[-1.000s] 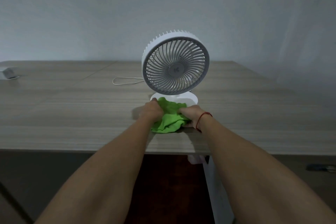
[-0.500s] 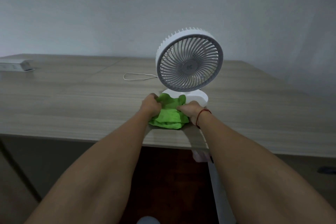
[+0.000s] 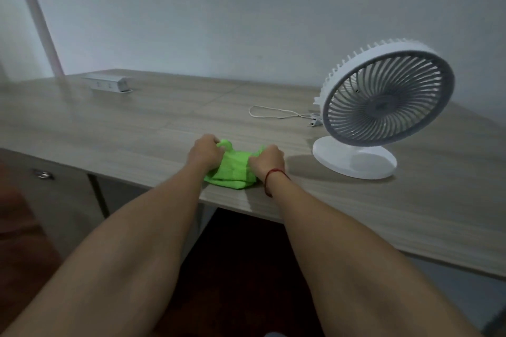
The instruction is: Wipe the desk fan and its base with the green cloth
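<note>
Near the tabletop's [image 3: 137, 131] front edge, the left hand [image 3: 204, 152] and right hand [image 3: 267, 163] each grip an end of the bunched cloth [image 3: 232, 169]. Farther right stands the fan [image 3: 387, 98] on its base [image 3: 356, 159], apart from the cloth.

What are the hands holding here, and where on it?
Both hands grip the green cloth on the desk: the left hand bunches its left end, the right hand its right end. The fan is untouched.

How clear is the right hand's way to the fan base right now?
Probably yes, it is clear: only bare desk lies between the right hand and the fan base. It and the left hand both grip the green cloth.
</note>
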{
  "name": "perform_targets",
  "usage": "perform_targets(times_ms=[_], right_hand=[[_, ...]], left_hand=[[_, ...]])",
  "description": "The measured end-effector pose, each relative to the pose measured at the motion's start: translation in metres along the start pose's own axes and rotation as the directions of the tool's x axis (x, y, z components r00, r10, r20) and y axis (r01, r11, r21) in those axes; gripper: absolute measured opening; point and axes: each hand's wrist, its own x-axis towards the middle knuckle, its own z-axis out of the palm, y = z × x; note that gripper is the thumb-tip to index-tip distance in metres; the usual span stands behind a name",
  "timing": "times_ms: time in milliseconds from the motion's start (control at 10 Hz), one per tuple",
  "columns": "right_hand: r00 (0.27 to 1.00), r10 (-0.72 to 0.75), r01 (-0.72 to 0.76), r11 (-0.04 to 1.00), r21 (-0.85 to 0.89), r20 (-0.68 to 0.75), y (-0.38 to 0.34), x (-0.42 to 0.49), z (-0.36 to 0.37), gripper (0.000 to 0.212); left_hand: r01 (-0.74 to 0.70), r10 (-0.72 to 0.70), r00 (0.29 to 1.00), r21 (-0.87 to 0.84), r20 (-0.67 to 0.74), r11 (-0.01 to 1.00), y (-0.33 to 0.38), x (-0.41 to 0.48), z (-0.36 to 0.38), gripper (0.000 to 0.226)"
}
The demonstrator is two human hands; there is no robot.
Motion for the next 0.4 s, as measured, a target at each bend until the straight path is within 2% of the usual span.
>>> perform_targets(times_ms=[100, 200, 300, 400], right_hand=[[0.992, -0.121, 0.106, 0.944, -0.313, -0.027, 0.004, -0.002, 0.006, 0.042], [0.989, -0.146, 0.126, 0.896, -0.427, -0.014, 0.016, 0.003, 0.009, 0.060], [0.989, -0.092, 0.134, 0.877, -0.461, 0.113, 0.019, 0.006, 0.005, 0.070], [0.986, -0.117, 0.158, 0.895, -0.418, 0.121, 0.010, 0.008, -0.011, 0.067]], left_hand=[[-0.026, 0.025, 1.000, 0.150, 0.010, 0.988, -0.013, 0.001, 0.013, 0.044], [-0.028, 0.031, 1.000, 0.306, -0.004, 0.952, -0.016, 0.007, 0.018, 0.050], [-0.027, 0.027, 1.000, 0.426, 0.008, 0.904, -0.007, 0.001, 0.009, 0.053], [-0.035, 0.054, 0.998, 0.434, -0.031, 0.900, 0.017, -0.013, 0.000, 0.054]])
